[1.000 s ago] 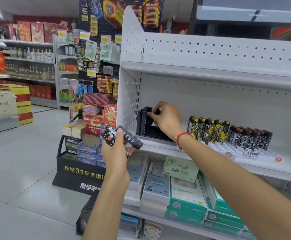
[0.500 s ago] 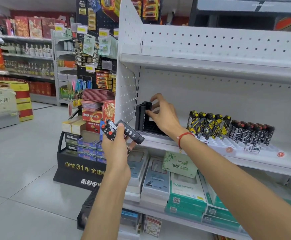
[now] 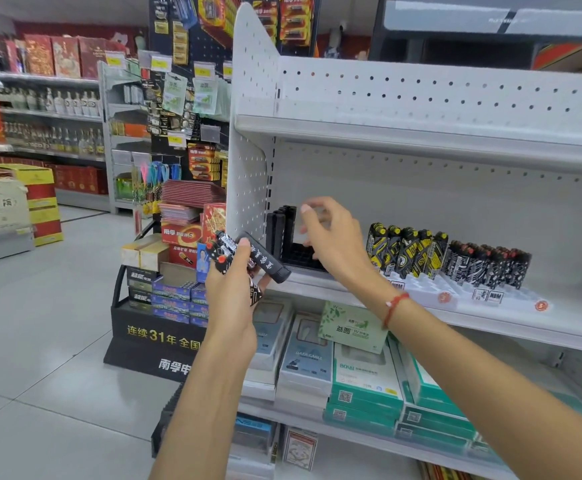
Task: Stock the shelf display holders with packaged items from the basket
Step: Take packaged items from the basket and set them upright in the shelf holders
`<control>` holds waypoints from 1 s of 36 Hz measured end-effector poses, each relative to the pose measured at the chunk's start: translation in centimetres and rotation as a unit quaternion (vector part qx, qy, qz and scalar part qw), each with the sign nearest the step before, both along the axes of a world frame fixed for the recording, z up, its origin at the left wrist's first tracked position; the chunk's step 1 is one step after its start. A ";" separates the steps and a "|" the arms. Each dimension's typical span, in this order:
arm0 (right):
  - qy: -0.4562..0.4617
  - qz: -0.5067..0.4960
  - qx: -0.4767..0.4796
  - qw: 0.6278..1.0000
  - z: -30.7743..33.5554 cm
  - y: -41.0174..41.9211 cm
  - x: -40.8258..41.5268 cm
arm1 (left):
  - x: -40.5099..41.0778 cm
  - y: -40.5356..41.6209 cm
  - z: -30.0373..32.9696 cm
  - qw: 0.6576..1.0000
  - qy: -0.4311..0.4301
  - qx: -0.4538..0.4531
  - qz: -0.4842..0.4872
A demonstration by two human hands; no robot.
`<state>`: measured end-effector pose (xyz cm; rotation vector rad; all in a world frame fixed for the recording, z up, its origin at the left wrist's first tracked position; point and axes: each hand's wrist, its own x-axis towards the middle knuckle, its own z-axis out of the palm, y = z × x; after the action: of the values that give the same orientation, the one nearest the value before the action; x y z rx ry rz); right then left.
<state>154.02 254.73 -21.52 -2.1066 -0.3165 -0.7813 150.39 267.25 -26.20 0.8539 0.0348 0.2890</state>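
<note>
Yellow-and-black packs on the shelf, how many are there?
5 yellow-and-black packs, standing upright in one row on the white holder, right of the right hand. More may hide behind them.

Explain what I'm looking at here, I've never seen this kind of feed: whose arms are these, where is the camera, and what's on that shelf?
There is no machine. A person wears one wide-angle camera on the head, looking forward and down, so the two arms reaching in from below are their own.

The left hand grips a bunch of small tube-shaped packaged items, black with white print and red dots. The right hand, with a red cord at the wrist, hangs with loosely curled fingers in front of a black display holder at the left end of the white shelf. It is blurred, and I see nothing in it.

Further right on that shelf stand a yellow-and-black row and a black-and-white row of similar items in white holders. Boxed goods fill the shelf below.
</note>
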 end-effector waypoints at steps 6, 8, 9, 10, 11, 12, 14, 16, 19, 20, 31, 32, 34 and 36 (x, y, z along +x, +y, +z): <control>0.107 0.111 -0.154 0.976 -1.3 0.3 -5.3 | -0.3 -1.5 0.0 0.999 0.017 0.002 -0.029; 0.041 0.089 -0.197 0.975 -1.6 0.3 -5.7 | -0.4 -1.9 -0.1 0.999 0.006 0.015 -0.045; 0.014 0.085 -0.196 0.977 -1.7 0.3 -5.7 | -0.5 -2.0 -0.1 0.999 0.000 0.022 -0.046; -0.002 0.081 -0.190 0.979 -1.8 0.2 -5.6 | -0.5 -2.1 -0.2 0.999 -0.006 0.034 -0.040; -0.011 0.075 -0.181 0.981 -1.8 0.1 -5.6 | -0.5 -2.1 -0.1 0.998 -0.015 0.045 -0.029; -0.018 0.063 -0.170 0.983 -1.7 -0.1 -5.5 | -0.4 -2.0 -0.2 0.998 -0.022 0.063 -0.016; -0.033 0.026 -0.130 0.991 -1.1 -0.6 -5.3 | -0.3 -1.5 -0.3 0.993 -0.035 0.115 0.019; -0.028 -0.007 -0.090 0.996 0.1 -1.4 -5.1 | 0.1 -0.7 -0.8 0.977 -0.045 0.194 0.075; 0.028 -0.050 -0.112 0.992 1.8 -2.5 -4.0 | 0.5 0.8 -1.2 0.946 -0.055 0.293 0.129; 0.043 -0.064 -0.132 0.988 2.2 -2.7 -3.2 | 0.6 1.3 -1.3 0.941 -0.055 0.307 0.134; 0.223 0.000 -0.150 0.963 3.4 -0.8 3.7 | 2.3 3.5 -3.1 0.921 -0.068 0.376 0.077; 0.219 0.000 -0.148 0.964 3.4 -0.7 4.0 | 2.4 3.6 -3.1 0.922 -0.068 0.376 0.070; 0.191 -0.001 -0.139 0.972 3.2 -0.7 4.7 | 2.5 3.7 -3.3 0.922 -0.075 0.374 0.066; 0.134 -0.004 -0.132 0.982 2.8 -0.5 4.9 | 2.6 3.8 -3.4 0.924 -0.081 0.367 0.064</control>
<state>158.89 254.21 -18.70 -2.4298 -0.2771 -0.4696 152.96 271.04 -29.64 1.5749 -0.1842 0.5089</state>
